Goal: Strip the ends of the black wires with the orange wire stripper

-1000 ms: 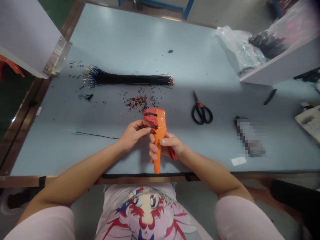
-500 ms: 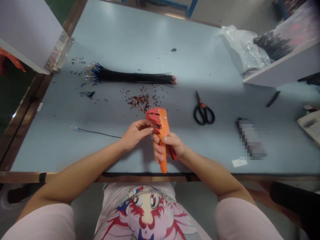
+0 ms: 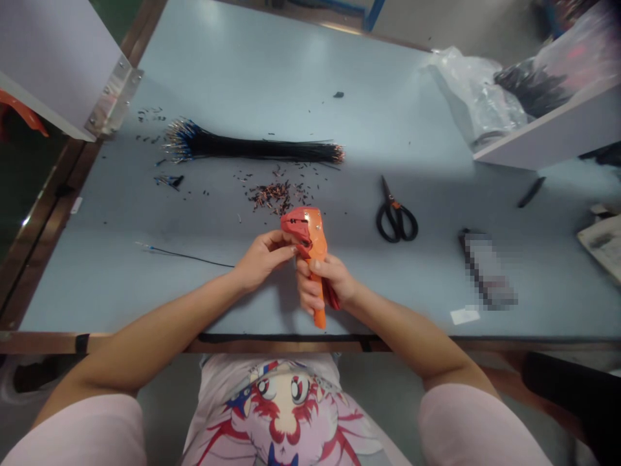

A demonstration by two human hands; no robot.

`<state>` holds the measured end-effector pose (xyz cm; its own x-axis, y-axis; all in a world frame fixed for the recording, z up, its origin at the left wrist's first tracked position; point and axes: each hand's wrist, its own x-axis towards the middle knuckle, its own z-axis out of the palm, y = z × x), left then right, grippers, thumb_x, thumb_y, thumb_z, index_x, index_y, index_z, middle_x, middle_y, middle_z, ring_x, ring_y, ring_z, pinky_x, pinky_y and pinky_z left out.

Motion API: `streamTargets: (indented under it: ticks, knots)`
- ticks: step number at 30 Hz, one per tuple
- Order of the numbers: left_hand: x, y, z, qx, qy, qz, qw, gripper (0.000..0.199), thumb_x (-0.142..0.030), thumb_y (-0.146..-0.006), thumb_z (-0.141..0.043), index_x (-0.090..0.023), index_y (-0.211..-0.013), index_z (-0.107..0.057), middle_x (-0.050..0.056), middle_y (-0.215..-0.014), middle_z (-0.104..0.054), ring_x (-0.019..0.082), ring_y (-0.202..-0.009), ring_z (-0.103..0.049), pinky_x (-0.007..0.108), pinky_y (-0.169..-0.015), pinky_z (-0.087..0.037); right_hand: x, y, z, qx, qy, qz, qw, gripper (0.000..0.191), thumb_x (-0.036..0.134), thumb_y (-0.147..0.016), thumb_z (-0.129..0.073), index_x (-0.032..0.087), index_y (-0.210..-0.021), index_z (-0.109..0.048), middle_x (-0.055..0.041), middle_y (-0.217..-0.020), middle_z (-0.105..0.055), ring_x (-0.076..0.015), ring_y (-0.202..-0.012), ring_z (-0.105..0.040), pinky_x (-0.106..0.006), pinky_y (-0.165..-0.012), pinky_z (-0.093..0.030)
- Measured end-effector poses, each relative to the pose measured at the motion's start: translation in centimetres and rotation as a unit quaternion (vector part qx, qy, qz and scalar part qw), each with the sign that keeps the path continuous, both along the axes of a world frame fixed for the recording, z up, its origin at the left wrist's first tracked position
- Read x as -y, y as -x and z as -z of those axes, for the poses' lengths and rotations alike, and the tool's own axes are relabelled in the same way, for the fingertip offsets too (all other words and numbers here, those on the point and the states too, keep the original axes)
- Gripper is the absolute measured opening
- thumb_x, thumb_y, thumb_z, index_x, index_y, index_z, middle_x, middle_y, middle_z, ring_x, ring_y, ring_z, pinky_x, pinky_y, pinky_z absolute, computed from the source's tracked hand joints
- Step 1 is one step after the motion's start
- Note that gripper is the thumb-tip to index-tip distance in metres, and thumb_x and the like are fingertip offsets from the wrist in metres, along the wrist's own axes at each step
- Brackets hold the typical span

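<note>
My right hand is wrapped round the handles of an orange and red wire stripper, its head pointing away from me. My left hand is closed in a pinch at the left side of the tool's jaws. From under that hand a thin black wire runs out to the left, ending in a blue and silver terminal. The wire's other end is hidden by the fingers and the stripper head. Just beyond the tool lies a heap of small black and copper offcuts.
A bundle of black wires lies farther back, with blue terminals left and bare copper right. Black-handled scissors and a blurred-out object lie to the right. Plastic bags sit behind a pale panel.
The wire stripper's handles are squeezed closer together in my right hand, and the tool has tilted slightly. My left hand stays at the jaws with the wire.
</note>
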<state>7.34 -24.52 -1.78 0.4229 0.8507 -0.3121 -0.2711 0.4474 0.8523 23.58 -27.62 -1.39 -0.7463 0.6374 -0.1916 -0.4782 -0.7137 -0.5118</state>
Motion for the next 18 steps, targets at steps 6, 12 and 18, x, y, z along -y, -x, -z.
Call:
streamTargets:
  ticks: [6, 12, 18]
  knots:
    - [-0.2, -0.1, 0.0, -0.025, -0.016, -0.02, 0.999, 0.019, -0.032, -0.072, -0.07, -0.018, -0.08, -0.061, -0.004, -0.068, -0.052, 0.003, -0.049, -0.034, 0.018, -0.046, -0.026, -0.5, 0.1, -0.1, 0.013, 0.016, 0.022, 1.0, 0.034, 0.039, -0.084, -0.064, 0.017, -0.067, -0.043, 0.0076, -0.046, -0.045, -0.006, -0.032, -0.039, -0.02, -0.036, -0.044]
    - [-2.2, 1.7, -0.7, -0.275, -0.234, -0.128, 0.924, 0.006, -0.023, -0.075, -0.063, -0.018, -0.078, -0.065, -0.001, -0.071, -0.059, 0.01, -0.064, -0.051, 0.023, -0.06, -0.042, -2.5, -1.7, 0.0, 0.033, 0.074, 0.037, 0.996, 0.037, 0.046, -0.075, -0.068, 0.014, -0.091, -0.058, -0.0025, -0.074, -0.064, -0.018, -0.064, -0.064, -0.038, -0.065, -0.057]
    - [-3.8, 4.1, -0.4, -0.456, -0.369, -0.188, 0.788, 0.015, -0.017, -0.077, -0.061, -0.02, -0.087, -0.072, 0.007, -0.109, -0.055, 0.012, -0.076, -0.057, 0.028, -0.073, -0.049, -3.0, -2.4, -0.4, 0.075, 0.076, 0.075, 0.991, 0.027, 0.034, -0.076, -0.064, 0.012, -0.092, -0.06, -0.0064, -0.08, -0.066, -0.0224, -0.072, -0.067, -0.042, -0.072, -0.055]
